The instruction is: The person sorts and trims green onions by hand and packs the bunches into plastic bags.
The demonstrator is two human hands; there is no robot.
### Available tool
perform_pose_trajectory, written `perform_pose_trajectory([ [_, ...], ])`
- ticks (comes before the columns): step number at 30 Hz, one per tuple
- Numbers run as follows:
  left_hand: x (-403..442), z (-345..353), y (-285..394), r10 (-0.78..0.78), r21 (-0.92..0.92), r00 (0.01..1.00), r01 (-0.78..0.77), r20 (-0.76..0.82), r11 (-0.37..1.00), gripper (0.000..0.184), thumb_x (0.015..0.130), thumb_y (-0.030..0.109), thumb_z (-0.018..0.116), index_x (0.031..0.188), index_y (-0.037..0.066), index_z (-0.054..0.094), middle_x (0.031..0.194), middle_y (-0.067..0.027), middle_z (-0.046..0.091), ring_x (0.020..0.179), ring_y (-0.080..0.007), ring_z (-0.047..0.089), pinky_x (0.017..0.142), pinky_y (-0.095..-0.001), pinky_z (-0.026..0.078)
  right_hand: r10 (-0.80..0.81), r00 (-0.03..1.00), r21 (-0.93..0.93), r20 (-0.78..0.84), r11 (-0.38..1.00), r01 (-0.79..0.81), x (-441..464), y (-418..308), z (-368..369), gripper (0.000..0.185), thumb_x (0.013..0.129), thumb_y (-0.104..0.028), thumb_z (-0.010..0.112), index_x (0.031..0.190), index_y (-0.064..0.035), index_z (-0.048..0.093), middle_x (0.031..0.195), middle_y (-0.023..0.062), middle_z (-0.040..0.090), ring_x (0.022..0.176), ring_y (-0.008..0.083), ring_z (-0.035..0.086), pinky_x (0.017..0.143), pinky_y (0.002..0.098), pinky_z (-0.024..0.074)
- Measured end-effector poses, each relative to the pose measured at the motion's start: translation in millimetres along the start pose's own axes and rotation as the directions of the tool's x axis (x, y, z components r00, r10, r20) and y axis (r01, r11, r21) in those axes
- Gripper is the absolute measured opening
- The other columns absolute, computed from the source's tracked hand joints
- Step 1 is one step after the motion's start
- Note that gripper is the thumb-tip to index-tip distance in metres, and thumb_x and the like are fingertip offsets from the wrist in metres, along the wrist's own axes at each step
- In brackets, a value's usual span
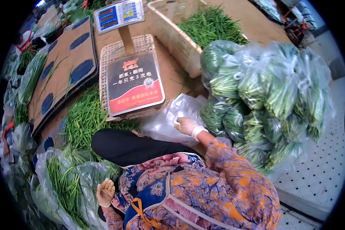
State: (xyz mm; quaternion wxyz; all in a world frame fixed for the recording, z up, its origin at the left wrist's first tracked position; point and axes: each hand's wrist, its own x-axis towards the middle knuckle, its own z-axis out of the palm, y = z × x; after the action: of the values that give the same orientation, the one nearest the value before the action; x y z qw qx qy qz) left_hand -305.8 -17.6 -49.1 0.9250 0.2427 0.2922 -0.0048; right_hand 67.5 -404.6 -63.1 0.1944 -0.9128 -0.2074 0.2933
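My right hand [188, 126], in a thin whitish glove, pinches the top of a clear plastic bag [186, 107] from a pile of flat bags lying by my knee. My left hand [105, 192], also gloved, is low at my left side with its fingers loosely bent and nothing seen in them. Beside it stands a big open plastic sack [90, 180] with long green stalks [63, 178]. In front of me is a digital scale, its platform [134, 82] bare on a cream plastic crate.
Bagged green bundles [272, 84] are stacked high on my right. A long cream crate [172, 36] holds loose greens [212, 25] ahead. Loose stalks [84, 119] are heaped left of the scale, by a brown board [63, 65] with dark patches. Another person [25, 42] is at far left.
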Motion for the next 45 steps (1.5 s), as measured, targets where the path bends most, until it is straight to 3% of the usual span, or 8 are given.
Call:
perform_pose_trajectory([
  [10,-17,14,-22,0.114,0.060,0.976,-0.105,-0.185,0.993,0.051,0.093,0.033,0.039,0.127,-0.006,0.038,0.121,-0.0200,0.051,0.111,-0.0296,0.052,0.094,-0.0394,0.043,0.581,0.797,0.171,0.166,0.778,-0.604,89,94,114,0.051,0.074,-0.027,0.059,0.113,0.0042,0.051,0.118,0.0227,0.052,0.109,0.0351,0.051,0.093,0.0375,0.0418],
  [14,-33,21,-27,0.142,0.045,0.950,-0.135,-0.278,0.990,0.050,0.094,0.033,0.039,0.127,-0.005,0.039,0.123,-0.0208,0.049,0.112,-0.0295,0.051,0.095,-0.0389,0.042,0.630,0.719,0.009,0.292,0.750,-0.661,97,75,124,0.098,0.074,-0.034,0.064,0.139,0.0020,0.001,0.144,0.0210,0.013,0.135,0.0310,0.013,0.108,0.0350,0.0233],
  [17,-39,39,-30,0.149,0.040,0.891,-0.146,-0.430,0.988,0.049,0.093,0.030,0.040,0.126,-0.006,0.040,0.119,-0.0217,0.052,0.108,-0.0310,0.053,0.092,-0.0387,0.044,0.641,0.700,-0.026,0.315,0.743,-0.668,109,85,165,0.093,0.077,-0.028,0.061,0.139,0.0002,-0.001,0.143,0.0226,0.013,0.134,0.0332,0.015,0.107,0.0359,0.0240],
  [24,-35,70,-37,0.138,0.033,0.841,-0.143,-0.522,0.989,0.044,0.089,0.025,0.047,0.119,-0.008,0.046,0.112,-0.0210,0.055,0.103,-0.0292,0.055,0.092,-0.0373,0.043,0.224,0.870,-0.258,0.439,0.959,-0.117,102,94,231,0.059,0.078,-0.029,0.058,0.120,-0.0030,0.026,0.124,0.0191,0.033,0.117,0.0324,0.033,0.096,0.0378,0.0332],
  [30,-32,53,-41,0.141,0.085,0.862,-0.114,-0.487,0.990,0.042,0.089,0.019,0.048,0.120,-0.010,0.044,0.113,-0.0216,0.055,0.101,-0.0275,0.057,0.088,-0.0345,0.046,-0.094,0.843,-0.412,0.529,0.840,0.353,107,115,224,0.035,0.079,-0.029,0.055,0.104,-0.0057,0.050,0.108,0.0161,0.051,0.103,0.0317,0.048,0.087,0.0394,0.0412],
  [41,-20,41,-54,0.203,0.092,0.935,-0.184,-0.290,0.979,0.044,0.090,0.020,0.047,0.124,-0.007,0.043,0.116,-0.0189,0.054,0.109,-0.0266,0.052,0.093,-0.0336,0.041,-0.254,0.967,-0.257,0.012,0.934,0.249,62,-4,-3,0.033,0.080,-0.035,0.053,0.089,-0.0052,0.064,0.088,0.0191,0.063,0.087,0.0342,0.059,0.079,0.0426,0.0454],
  [43,-15,39,-53,0.216,0.121,0.939,-0.190,-0.268,0.974,0.044,0.090,0.023,0.047,0.124,-0.005,0.044,0.116,-0.0175,0.054,0.108,-0.0258,0.052,0.092,-0.0337,0.041,-0.156,0.952,-0.380,0.264,0.890,0.251,32,-37,-44,0.028,0.078,-0.024,0.059,0.091,-0.0001,0.062,0.086,0.0180,0.063,0.085,0.0318,0.060,0.077,0.0385,0.0464],
  [45,-13,38,-57,0.248,0.121,0.946,-0.227,-0.209,0.966,0.043,0.091,0.024,0.048,0.123,-0.004,0.045,0.116,-0.0161,0.055,0.108,-0.0253,0.053,0.092,-0.0342,0.041,-0.226,0.867,-0.426,0.444,0.798,0.426,25,-11,-66,0.041,0.086,-0.042,0.050,0.107,-0.0089,0.061,0.088,0.0029,0.064,0.079,0.0216,0.059,0.076,0.0342,0.0462],
])
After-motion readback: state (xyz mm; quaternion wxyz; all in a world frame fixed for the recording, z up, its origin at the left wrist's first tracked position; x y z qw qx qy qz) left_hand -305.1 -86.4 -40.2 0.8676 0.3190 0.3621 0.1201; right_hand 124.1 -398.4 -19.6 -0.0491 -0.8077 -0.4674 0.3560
